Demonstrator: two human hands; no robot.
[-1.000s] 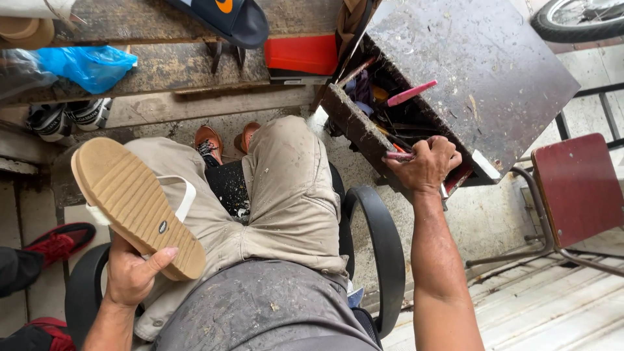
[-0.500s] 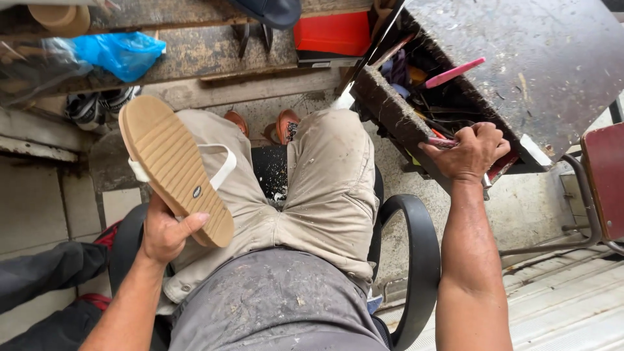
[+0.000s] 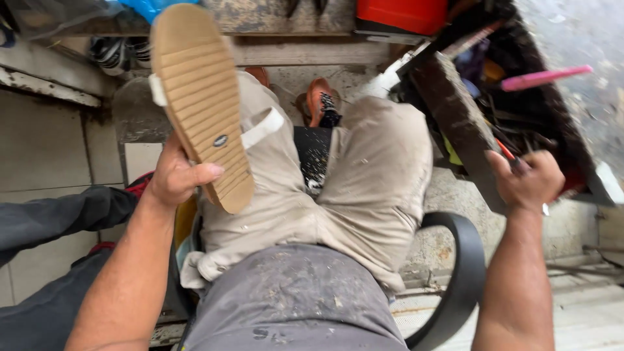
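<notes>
The left hand (image 3: pixel 174 179) closes around the heel end of a tan sandal (image 3: pixel 201 104), its ribbed rubber sole facing up and white straps hanging beneath, left of the wooden toolbox (image 3: pixel 455 117). The right hand (image 3: pixel 528 182) is fisted on a red-handled tool (image 3: pixel 510 156) at the toolbox's rough front wall.

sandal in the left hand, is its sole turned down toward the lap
No. The left hand holds the sandal with its ribbed tan sole facing up toward the camera.
</notes>
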